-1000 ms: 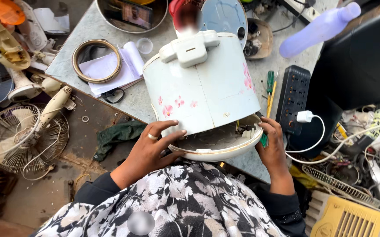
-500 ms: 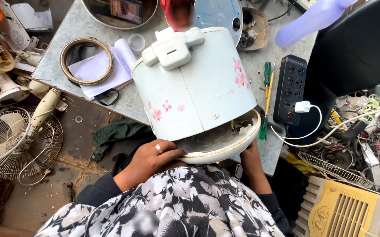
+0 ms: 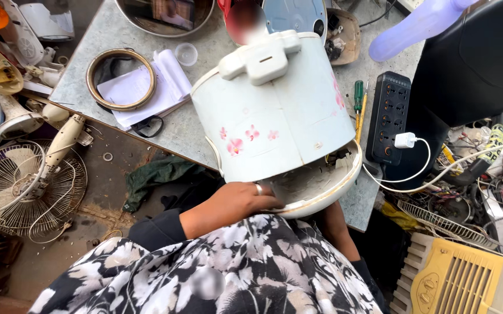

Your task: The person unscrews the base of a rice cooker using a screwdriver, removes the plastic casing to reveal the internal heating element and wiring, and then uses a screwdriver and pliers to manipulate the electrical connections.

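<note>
1. While the rice cooker [image 3: 275, 116] lies tipped on its side at the near edge of the grey worktop [image 3: 106, 40], the left hand [image 3: 237, 200], wearing 1 ring, clamps on its open bottom rim.
2. Only the right forearm shows under that rim; its hand is hidden, so I cannot tell its grip.
3. Just right of the cooker lie 2 screwdrivers [image 3: 359, 107] and a black power strip [image 3: 389, 119].
4. Farther left, a metal ring [image 3: 120, 79] rests on papers [image 3: 167, 81].
</note>
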